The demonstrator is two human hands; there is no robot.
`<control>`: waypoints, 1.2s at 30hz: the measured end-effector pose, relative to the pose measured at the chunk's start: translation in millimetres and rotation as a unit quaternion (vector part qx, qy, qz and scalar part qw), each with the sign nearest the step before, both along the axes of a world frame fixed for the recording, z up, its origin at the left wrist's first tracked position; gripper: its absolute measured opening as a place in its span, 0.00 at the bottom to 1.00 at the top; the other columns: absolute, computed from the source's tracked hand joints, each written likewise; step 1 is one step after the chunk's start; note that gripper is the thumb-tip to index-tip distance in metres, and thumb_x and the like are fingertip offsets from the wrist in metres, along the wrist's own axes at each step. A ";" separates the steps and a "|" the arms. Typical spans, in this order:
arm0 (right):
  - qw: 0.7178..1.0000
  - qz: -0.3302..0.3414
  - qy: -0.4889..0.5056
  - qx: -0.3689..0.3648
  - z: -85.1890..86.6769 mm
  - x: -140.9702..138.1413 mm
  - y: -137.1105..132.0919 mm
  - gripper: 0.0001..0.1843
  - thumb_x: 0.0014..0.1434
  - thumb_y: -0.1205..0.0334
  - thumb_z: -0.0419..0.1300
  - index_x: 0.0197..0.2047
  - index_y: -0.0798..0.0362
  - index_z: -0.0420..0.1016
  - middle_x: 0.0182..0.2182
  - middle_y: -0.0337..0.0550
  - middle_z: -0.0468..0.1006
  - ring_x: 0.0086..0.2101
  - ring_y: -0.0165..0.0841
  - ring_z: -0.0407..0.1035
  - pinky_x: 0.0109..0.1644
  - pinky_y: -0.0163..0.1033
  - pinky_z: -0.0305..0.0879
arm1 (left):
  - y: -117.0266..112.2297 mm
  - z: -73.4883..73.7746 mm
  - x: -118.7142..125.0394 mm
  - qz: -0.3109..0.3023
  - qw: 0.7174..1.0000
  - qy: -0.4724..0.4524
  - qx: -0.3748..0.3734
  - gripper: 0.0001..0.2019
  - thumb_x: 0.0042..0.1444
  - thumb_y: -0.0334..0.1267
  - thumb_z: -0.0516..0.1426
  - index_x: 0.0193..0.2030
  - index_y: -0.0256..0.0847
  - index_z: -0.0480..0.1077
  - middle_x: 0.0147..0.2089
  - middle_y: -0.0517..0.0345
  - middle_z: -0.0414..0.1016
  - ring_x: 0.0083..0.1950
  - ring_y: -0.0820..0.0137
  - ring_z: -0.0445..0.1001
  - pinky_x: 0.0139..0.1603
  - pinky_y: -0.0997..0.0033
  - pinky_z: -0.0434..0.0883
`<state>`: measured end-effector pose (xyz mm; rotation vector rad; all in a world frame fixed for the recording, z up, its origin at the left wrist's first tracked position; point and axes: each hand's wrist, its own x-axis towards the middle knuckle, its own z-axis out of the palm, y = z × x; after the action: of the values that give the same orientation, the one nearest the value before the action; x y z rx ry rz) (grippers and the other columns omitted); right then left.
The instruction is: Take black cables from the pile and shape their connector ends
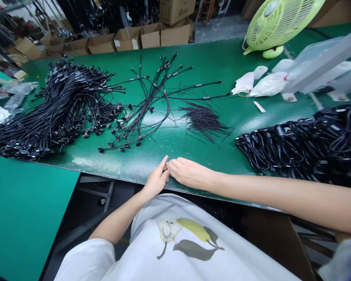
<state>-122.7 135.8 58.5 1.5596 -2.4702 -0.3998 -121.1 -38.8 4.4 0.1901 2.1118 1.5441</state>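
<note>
At the front edge of the green table (pixel 128 164), my left hand (pixel 156 180) and my right hand (pixel 187 172) meet with their fingertips touching. Both are closed, the fingers curled and pressed together; whatever they hold, if anything, is hidden. Just beyond them lies a pile of thin black ties (pixel 203 121), with a few strays around it. Farther left, several loose black cables (pixel 148 105) with small connectors at their ends cross each other on the tabletop.
A large heap of black cables (pixel 67 93) covers the table's left side. Bundled black cables (pixel 292 144) lie at the right. A green fan (pixel 277 23), white bags (pixel 269 84) and a slanted grey post (pixel 324 58) stand at the back right. Cardboard boxes (pixel 127 39) line the far side.
</note>
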 end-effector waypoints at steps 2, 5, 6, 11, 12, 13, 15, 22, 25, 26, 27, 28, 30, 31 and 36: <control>1.000 0.004 0.013 0.005 -0.9 2.6 -2.6 0.12 0.60 0.73 0.51 0.35 0.61 0.76 0.28 0.49 0.66 0.33 0.39 0.61 0.31 0.43 0.53 | 1.6 1.7 1.3 -0.018 0.998 0.026 -0.054 0.30 0.61 0.35 0.48 0.70 0.38 0.53 0.26 0.63 0.67 0.28 0.71 0.66 0.36 0.71 0.65; 0.999 -0.011 0.029 0.025 -2.8 7.5 -5.8 0.12 0.57 0.76 0.51 0.32 0.61 0.76 0.26 0.48 0.65 0.30 0.39 0.60 0.29 0.43 0.50 | 4.3 2.9 3.0 -0.041 0.990 0.083 -0.108 0.29 0.60 0.35 0.47 0.70 0.38 0.55 0.29 0.58 0.71 0.32 0.67 0.69 0.40 0.66 0.67; 0.999 -0.017 0.027 0.032 -3.7 9.1 -6.4 0.13 0.56 0.76 0.50 0.32 0.61 0.76 0.26 0.48 0.65 0.29 0.39 0.59 0.29 0.43 0.49 | 5.2 3.0 3.2 -0.047 0.988 0.097 -0.115 0.29 0.60 0.35 0.47 0.70 0.38 0.55 0.31 0.56 0.73 0.33 0.66 0.70 0.42 0.65 0.68; 0.997 -0.065 0.011 0.042 -6.4 15.3 -7.0 0.14 0.56 0.76 0.50 0.34 0.63 0.77 0.28 0.51 0.68 0.30 0.39 0.61 0.29 0.43 0.51 | 8.6 0.3 -1.0 -0.056 0.990 0.073 -0.105 0.27 0.60 0.36 0.47 0.67 0.37 0.60 0.29 0.57 0.72 0.33 0.65 0.70 0.44 0.65 0.68; 0.996 -0.073 0.011 0.043 -5.8 16.4 -7.1 0.14 0.57 0.76 0.50 0.35 0.63 0.77 0.28 0.51 0.68 0.30 0.39 0.61 0.30 0.43 0.51 | 9.3 -1.0 -2.2 -0.052 0.992 0.063 -0.099 0.27 0.60 0.36 0.48 0.67 0.37 0.61 0.27 0.59 0.71 0.31 0.66 0.70 0.43 0.66 0.68; 0.996 -0.074 0.013 0.043 -4.7 17.5 -7.4 0.14 0.57 0.76 0.50 0.35 0.63 0.77 0.27 0.51 0.68 0.29 0.39 0.60 0.30 0.43 0.51 | 10.0 -2.2 -3.2 -0.045 0.994 0.052 -0.089 0.27 0.60 0.36 0.48 0.66 0.37 0.61 0.26 0.60 0.70 0.31 0.67 0.69 0.41 0.67 0.68; 0.997 -0.060 0.024 0.042 -1.6 19.8 -8.4 0.14 0.58 0.76 0.49 0.34 0.63 0.77 0.27 0.50 0.67 0.29 0.39 0.60 0.29 0.43 0.50 | 11.9 -3.4 -4.0 -0.027 0.998 0.019 -0.059 0.27 0.59 0.35 0.50 0.66 0.38 0.61 0.25 0.61 0.69 0.29 0.69 0.68 0.37 0.70 0.67; 0.997 -0.078 -0.001 0.014 0.9 -1.0 -5.2 0.15 0.59 0.77 0.48 0.31 0.60 0.75 0.27 0.50 0.68 0.28 0.38 0.59 0.29 0.43 0.47 | 16.0 15.7 -7.3 0.035 0.973 -0.166 0.156 0.19 0.53 0.29 0.53 0.52 0.36 0.72 0.27 0.63 0.69 0.28 0.76 0.65 0.33 0.76 0.64; 0.982 -0.135 -0.112 -0.066 0.4 -19.5 -3.1 0.12 0.62 0.72 0.50 0.33 0.59 0.74 0.28 0.49 0.71 0.29 0.36 0.61 0.29 0.41 0.47 | 18.8 23.9 -14.6 0.104 0.950 -0.171 0.241 0.11 0.55 0.35 0.55 0.42 0.35 0.75 0.33 0.58 0.74 0.36 0.72 0.70 0.40 0.73 0.66; 0.970 -0.167 -0.144 -0.106 0.0 -23.1 -3.7 0.12 0.64 0.69 0.50 0.34 0.59 0.74 0.29 0.49 0.72 0.29 0.35 0.62 0.29 0.40 0.48 | 20.2 25.0 -17.6 0.133 0.939 -0.179 0.260 0.12 0.57 0.40 0.55 0.42 0.35 0.75 0.35 0.55 0.75 0.39 0.70 0.71 0.43 0.71 0.67; 0.952 -0.200 -0.172 -0.155 -1.1 -24.9 -5.2 0.13 0.65 0.66 0.50 0.35 0.58 0.74 0.31 0.49 0.73 0.31 0.35 0.64 0.31 0.39 0.50 | 21.4 25.3 -20.6 0.155 0.930 -0.187 0.276 0.15 0.59 0.45 0.55 0.43 0.35 0.75 0.38 0.53 0.76 0.41 0.68 0.72 0.45 0.69 0.68; 0.928 -0.232 -0.197 -0.215 -2.9 -25.3 -7.2 0.15 0.67 0.64 0.49 0.34 0.58 0.73 0.32 0.48 0.74 0.32 0.34 0.65 0.32 0.38 0.52 | 22.2 25.1 -23.3 0.167 0.924 -0.189 0.287 0.18 0.59 0.48 0.55 0.43 0.34 0.75 0.39 0.51 0.76 0.44 0.66 0.73 0.47 0.67 0.68; 0.857 -0.273 -0.263 -0.348 -8.8 -23.7 -10.8 0.18 0.68 0.60 0.47 0.32 0.57 0.72 0.32 0.46 0.75 0.33 0.33 0.67 0.36 0.36 0.56 | 20.9 24.3 -27.3 0.164 0.929 -0.146 0.298 0.21 0.59 0.52 0.55 0.44 0.34 0.75 0.43 0.48 0.76 0.48 0.64 0.72 0.52 0.65 0.67; 0.812 -0.282 -0.307 -0.409 -12.1 -23.0 -11.0 0.19 0.68 0.59 0.46 0.30 0.56 0.72 0.31 0.45 0.75 0.33 0.32 0.68 0.38 0.35 0.57 | 18.3 24.2 -28.7 0.155 0.938 -0.100 0.294 0.21 0.59 0.53 0.55 0.45 0.36 0.76 0.46 0.48 0.75 0.50 0.63 0.71 0.54 0.64 0.66; 0.687 -0.306 -0.431 -0.499 -16.8 -22.9 6.1 0.21 0.64 0.54 0.47 0.24 0.53 0.68 0.25 0.40 0.73 0.29 0.32 0.67 0.35 0.35 0.59 | -2.9 27.9 -27.6 -0.036 0.981 0.115 0.151 0.30 0.63 0.59 0.45 0.41 0.38 0.80 0.43 0.50 0.71 0.48 0.65 0.68 0.59 0.64 0.62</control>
<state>-145.5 141.8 41.7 0.3833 -2.7767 1.7129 -148.8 -41.7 32.3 0.5692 1.9986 1.8700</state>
